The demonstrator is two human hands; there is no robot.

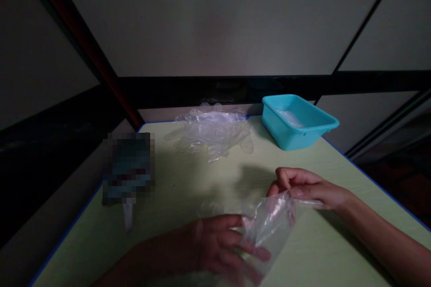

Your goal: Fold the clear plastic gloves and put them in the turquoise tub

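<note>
A thin clear plastic glove [271, 222] is stretched between my two hands above the table. My right hand [303, 188] pinches it between thumb and bent fingers, with a bit of the film trailing back over the palm side. My left hand [225, 242], somewhat blurred, reaches in from the lower left with its fingers stretched out and apart, against or behind the clear film. Whether those fingers are inside the glove I cannot tell. Farther back lies a loose pile of similar clear plastic gloves [215, 130].
A teal plastic basket [286, 136] stands at the table's back right, with something clear and whitish inside. At the left edge is a dark pixelated object [129, 166] with a pale strip [128, 215] hanging from it. The light green table [188, 188] has a blue edge; grey panels rise behind.
</note>
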